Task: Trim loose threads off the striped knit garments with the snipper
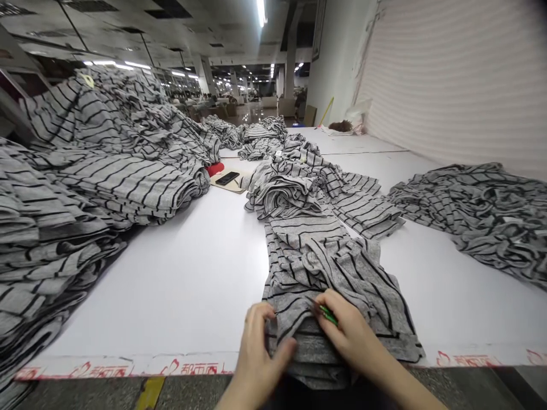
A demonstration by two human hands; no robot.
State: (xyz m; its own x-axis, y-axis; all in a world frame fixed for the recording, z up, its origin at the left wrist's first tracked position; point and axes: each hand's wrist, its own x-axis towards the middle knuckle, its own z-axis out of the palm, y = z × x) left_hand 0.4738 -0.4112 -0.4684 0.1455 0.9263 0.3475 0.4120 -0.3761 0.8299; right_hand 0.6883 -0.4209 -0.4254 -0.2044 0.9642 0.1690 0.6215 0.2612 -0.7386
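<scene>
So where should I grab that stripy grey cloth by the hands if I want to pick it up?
Take the grey striped cloth by its near end, coming from your side of the table. That end hangs over the table's edge, so fingers can probably get under it. The left hand and right hand are right there.

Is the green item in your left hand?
No, the green item is held at the fingers of the right hand, while the left hand rests on the grey striped fabric.
</scene>
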